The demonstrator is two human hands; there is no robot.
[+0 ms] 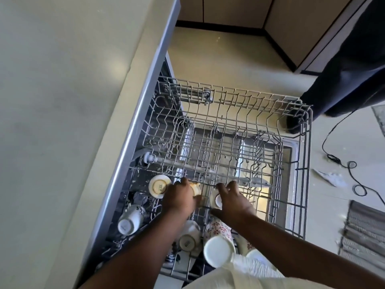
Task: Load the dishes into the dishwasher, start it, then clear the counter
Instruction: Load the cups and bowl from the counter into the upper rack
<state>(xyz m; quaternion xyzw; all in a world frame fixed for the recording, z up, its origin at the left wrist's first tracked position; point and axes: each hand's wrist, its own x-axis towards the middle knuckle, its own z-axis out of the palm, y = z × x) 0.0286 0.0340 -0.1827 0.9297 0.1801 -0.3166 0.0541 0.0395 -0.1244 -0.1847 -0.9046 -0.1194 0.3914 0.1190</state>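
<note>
Pale floor (239, 59), brown cabinets (233, 11), black cable (333, 159) beside striped rug (362, 232).

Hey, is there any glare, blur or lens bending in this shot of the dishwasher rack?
Head view: bright glare off the open dishwasher door beneath the rack; wide-angle bending along the counter edge; slight softness on the left hand and right hand.

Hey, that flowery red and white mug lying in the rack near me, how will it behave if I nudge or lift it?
The floral mug looks glazed ceramic, so probably rigid, fairly heavy and chippable against the neighbouring cup. It lies tilted on the wire rack, so a nudge may roll or rock it. Its smooth base may be slippery; use a firm grip.
</note>
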